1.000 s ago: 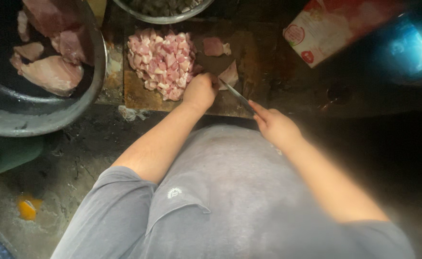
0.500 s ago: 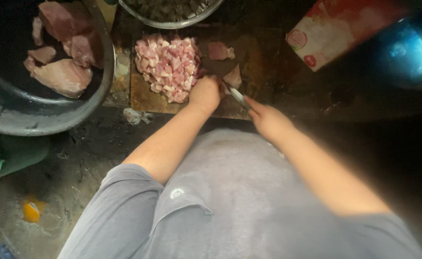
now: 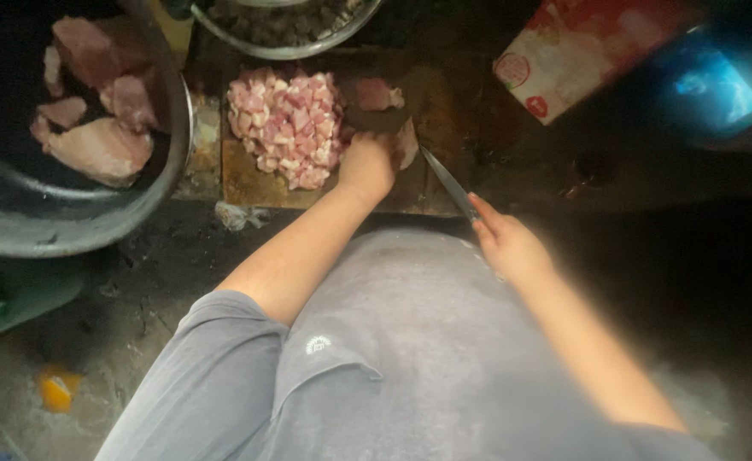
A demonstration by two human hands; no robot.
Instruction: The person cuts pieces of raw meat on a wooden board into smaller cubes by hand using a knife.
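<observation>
Right grip [image 3: 502, 241] clenched round knife [image 3: 446, 181], left hand [image 3: 367, 164] pinning meat slab [image 3: 406, 143]; raw cuts [image 3: 94, 147] in dark basin [image 3: 149, 209].

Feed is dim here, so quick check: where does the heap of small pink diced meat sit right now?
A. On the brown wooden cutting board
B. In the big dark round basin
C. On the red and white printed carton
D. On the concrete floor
A: the heap of small pink diced meat lies on the brown wooden cutting board, just beside the left hand; the big dark round basin holds only large slabs.
</observation>
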